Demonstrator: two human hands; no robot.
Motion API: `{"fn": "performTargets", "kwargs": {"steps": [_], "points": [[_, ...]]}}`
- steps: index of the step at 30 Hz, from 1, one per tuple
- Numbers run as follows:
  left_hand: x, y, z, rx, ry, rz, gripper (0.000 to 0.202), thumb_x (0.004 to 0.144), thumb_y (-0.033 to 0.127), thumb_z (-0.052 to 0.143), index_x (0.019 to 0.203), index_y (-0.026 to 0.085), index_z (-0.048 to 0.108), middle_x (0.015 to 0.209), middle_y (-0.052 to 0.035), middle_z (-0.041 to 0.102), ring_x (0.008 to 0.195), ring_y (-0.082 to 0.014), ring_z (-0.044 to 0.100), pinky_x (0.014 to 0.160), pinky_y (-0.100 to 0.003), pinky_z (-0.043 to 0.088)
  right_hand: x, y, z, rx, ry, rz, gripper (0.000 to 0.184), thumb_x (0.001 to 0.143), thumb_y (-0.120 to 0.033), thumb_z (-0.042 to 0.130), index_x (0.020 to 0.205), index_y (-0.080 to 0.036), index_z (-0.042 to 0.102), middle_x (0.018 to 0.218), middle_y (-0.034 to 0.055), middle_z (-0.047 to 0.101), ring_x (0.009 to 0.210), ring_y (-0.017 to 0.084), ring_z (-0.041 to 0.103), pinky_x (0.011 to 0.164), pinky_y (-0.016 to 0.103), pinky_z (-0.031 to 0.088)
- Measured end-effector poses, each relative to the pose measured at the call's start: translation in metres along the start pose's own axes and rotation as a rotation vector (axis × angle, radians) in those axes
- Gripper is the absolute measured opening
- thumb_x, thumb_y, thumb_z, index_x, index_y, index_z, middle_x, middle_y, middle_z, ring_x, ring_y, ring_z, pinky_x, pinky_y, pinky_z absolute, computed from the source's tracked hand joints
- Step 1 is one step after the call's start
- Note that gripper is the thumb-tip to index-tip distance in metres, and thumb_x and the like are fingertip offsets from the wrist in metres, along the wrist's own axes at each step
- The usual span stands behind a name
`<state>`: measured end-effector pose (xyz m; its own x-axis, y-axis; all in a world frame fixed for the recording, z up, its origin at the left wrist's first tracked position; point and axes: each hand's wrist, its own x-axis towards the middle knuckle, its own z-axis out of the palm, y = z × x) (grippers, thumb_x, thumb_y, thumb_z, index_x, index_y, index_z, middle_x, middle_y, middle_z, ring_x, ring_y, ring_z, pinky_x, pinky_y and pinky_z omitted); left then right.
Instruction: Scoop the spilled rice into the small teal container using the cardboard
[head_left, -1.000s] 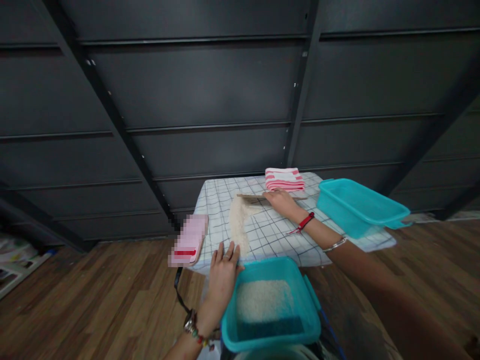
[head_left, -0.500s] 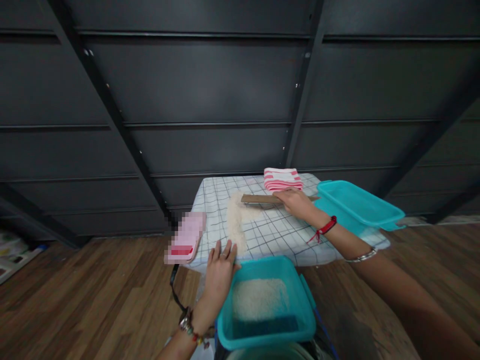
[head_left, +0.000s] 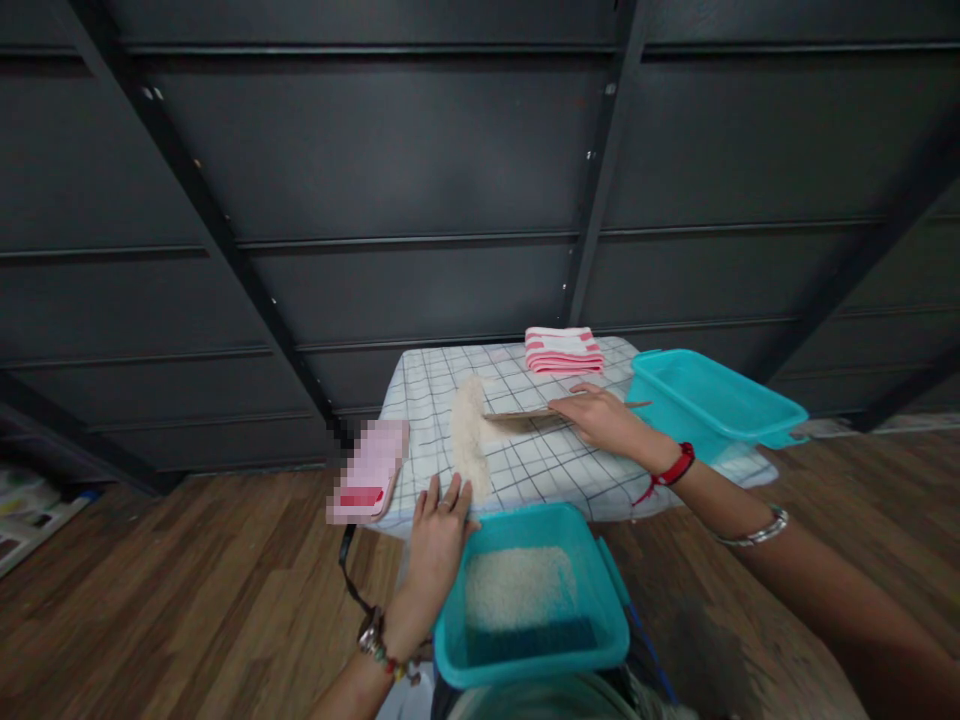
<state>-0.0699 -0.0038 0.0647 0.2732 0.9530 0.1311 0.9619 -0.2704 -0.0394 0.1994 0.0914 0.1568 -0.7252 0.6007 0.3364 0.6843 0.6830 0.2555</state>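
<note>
A band of white rice lies on a small table with a white checked cloth. My right hand is closed on a flat brown cardboard strip that rests edge-down on the cloth beside the rice. My left hand lies flat with fingers apart at the table's near edge, next to a teal tub partly filled with rice, held below the edge.
A second teal tub stands at the table's right. A folded pink-and-white striped towel lies at the back. A pink blurred object sits at the table's left edge. Dark metal wall panels rise behind; wooden floor lies around.
My right hand has drawn the cardboard strip nearer to me along the cloth. The rice band looks narrower and straighter. My left hand and the near tub have barely moved.
</note>
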Motion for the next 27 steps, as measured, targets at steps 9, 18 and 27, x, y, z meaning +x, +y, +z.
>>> {"fn": "performTargets", "kwargs": {"steps": [9, 18, 27], "points": [[0.0, -0.001, 0.001, 0.017, 0.029, 0.015, 0.046, 0.085, 0.024, 0.057, 0.13, 0.021, 0.051, 0.136, -0.0101, 0.052, 0.127, -0.0342, 0.045, 0.098, -0.048, 0.043, 0.007, -0.002, 0.005, -0.002, -0.03, 0.1, 0.039, 0.073, 0.004, 0.044, 0.101, -0.013, 0.064, 0.091, 0.0098, 0.072, 0.081, 0.02, 0.064, 0.086, 0.036, 0.042], [0.0, 0.001, -0.001, 0.003, -0.001, 0.002, 0.049, 0.084, 0.023, 0.059, 0.131, 0.02, 0.05, 0.137, -0.0112, 0.051, 0.129, -0.0346, 0.042, 0.1, -0.049, 0.041, -0.015, -0.012, -0.016, 0.04, 0.021, -0.019, 0.048, 0.067, 0.005, 0.042, 0.106, -0.014, 0.063, 0.093, 0.0074, 0.072, 0.083, 0.019, 0.065, 0.087, 0.035, 0.043], [-0.001, 0.0, -0.002, 0.016, 0.014, 0.006, 0.046, 0.084, 0.023, 0.058, 0.13, 0.022, 0.051, 0.136, -0.0094, 0.053, 0.127, -0.0336, 0.044, 0.099, -0.048, 0.043, -0.004, -0.016, -0.007, 0.03, -0.013, 0.036, 0.046, 0.069, 0.005, 0.042, 0.105, -0.013, 0.064, 0.093, 0.0097, 0.072, 0.083, 0.019, 0.065, 0.086, 0.036, 0.045]]}}
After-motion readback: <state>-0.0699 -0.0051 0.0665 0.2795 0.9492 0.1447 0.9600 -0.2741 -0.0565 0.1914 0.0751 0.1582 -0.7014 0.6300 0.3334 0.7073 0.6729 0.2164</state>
